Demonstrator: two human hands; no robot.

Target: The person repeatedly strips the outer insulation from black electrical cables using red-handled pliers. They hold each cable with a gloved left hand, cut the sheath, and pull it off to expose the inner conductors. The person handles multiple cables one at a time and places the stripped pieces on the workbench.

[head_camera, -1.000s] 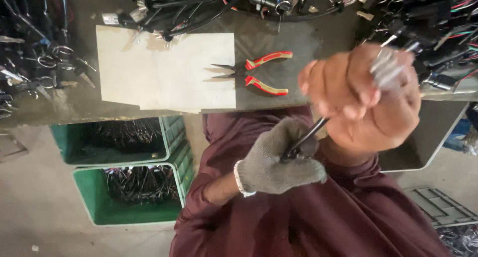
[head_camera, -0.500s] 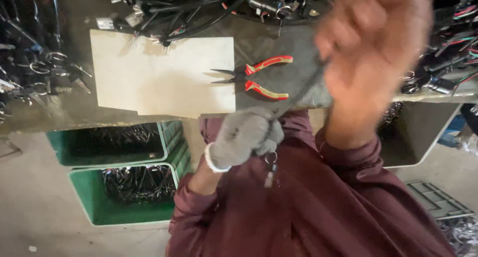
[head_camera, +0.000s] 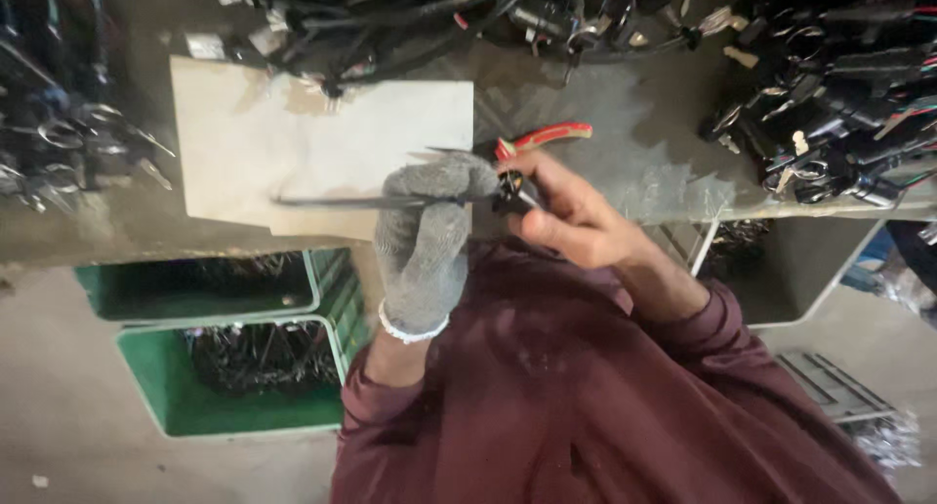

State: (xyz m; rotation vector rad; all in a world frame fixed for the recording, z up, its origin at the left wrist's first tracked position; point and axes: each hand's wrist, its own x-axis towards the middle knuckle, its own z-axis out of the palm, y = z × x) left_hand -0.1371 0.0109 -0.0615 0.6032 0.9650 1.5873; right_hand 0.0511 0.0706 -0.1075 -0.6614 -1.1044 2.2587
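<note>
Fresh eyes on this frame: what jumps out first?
Centre frame, the left hand in a grey knit glove grips a thin dark cable that runs out over the pale board, while the bare right hand pinches its black connector. Red-handled pliers lie just behind. Tangled black cables crowd the bench's far edge.

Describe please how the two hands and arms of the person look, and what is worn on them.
The left hand wears a grey knitted glove with a white cuff band at the wrist. The right hand is bare, with no glove. Both arms are covered by long dark maroon sleeves, pushed up a little at the wrists.
</note>
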